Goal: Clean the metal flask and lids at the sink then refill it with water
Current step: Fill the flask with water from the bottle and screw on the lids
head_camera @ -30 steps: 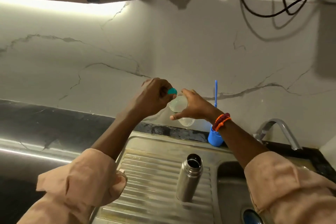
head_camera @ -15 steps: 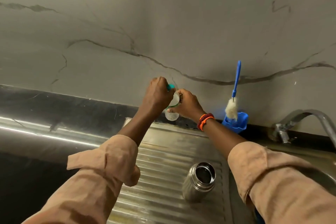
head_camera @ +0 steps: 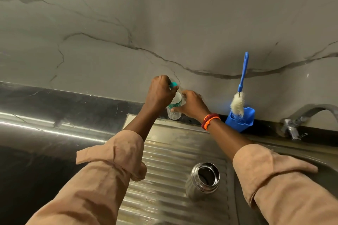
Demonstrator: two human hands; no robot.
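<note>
My left hand (head_camera: 160,91) gripped the teal cap (head_camera: 173,84) of a small clear plastic bottle (head_camera: 174,108) at the back of the worktop (head_camera: 54,115), while my right hand (head_camera: 192,105) held its body. The open metal flask (head_camera: 203,181) stood upright on the ribbed draining board (head_camera: 164,197), nearer me. A blue bottle brush (head_camera: 239,95) leaned in its blue holder (head_camera: 241,120) beside the tap (head_camera: 301,117).

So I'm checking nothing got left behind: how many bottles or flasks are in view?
2. The metal flask stands open on the steel drainboard; the clear plastic bottle is at the wall, held by both hands. Lids aren't visible.
</note>
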